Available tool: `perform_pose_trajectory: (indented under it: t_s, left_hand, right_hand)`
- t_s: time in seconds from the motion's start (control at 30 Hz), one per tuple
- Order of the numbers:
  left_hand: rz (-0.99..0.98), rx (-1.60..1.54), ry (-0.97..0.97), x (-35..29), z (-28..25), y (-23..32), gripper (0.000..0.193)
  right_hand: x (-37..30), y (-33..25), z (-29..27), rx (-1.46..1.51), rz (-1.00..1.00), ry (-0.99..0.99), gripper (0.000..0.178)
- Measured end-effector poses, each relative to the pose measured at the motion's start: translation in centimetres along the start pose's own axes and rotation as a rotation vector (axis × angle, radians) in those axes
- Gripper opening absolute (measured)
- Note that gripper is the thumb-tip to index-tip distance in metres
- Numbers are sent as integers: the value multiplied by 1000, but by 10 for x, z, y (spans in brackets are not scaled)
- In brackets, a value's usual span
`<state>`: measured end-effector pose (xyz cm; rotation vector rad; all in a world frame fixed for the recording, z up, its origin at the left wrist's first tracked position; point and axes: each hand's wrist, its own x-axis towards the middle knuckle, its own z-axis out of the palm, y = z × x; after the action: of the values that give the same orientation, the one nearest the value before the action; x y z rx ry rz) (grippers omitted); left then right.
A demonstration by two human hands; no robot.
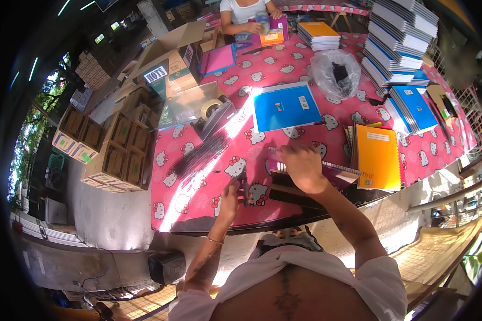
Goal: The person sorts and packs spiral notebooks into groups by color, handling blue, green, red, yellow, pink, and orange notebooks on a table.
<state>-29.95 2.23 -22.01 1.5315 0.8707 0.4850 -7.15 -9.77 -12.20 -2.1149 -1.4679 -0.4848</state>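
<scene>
Near the table's front edge, my left hand (230, 200) is closed around a small dark tool (245, 191) that looks like pliers or cutters; its exact kind is hard to make out. To the right of it, my right hand (303, 167) reaches over a purple spiral notebook (341, 172) and grips its upper edge by the binding. That notebook leans on a dark holder (284, 184) at the table edge. A blue spiral notebook (286, 107) lies flat beyond my hands. Several dark wire spirals (201, 154) are spread left of my left hand.
Orange spiral notebooks (378, 158) lie at right, with blue notebooks (412, 108) and a tall stack (393, 45) behind. A clear plastic bag (320, 80) sits mid-table. Tape (211, 108) and an open cardboard box (168, 67) stand left. A co-worker (245, 16) handles notebooks across the table.
</scene>
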Motion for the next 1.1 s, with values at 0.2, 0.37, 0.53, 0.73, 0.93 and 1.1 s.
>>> perform_pose_trajectory:
  t_s: [0.2,0.37,0.53,0.73,0.93,1.1]
  left_hand:
    - [-213,-579,-328,-14,25,94,36]
    - [-249,-669,-425,4,25,100,39]
    - [-289,-550,-393,14,15,99,34]
    - [872,673,1,23,10,111,20]
    - [744,914,-78,40,-51,-27,35]
    - [1166,816,310,37,42,74,38]
  right_hand:
    - [-2,-13,-3,165,56,-34,14]
    - [-5,-16,-2,167,114,-33,12]
    - [-4,-18,-3,220,98,13,12]
    - [-7,-11,-4,169,114,-81,17]
    - [-25,21,-69,64,110,85,36]
    - [-42,124,-120,161,392,373,31]
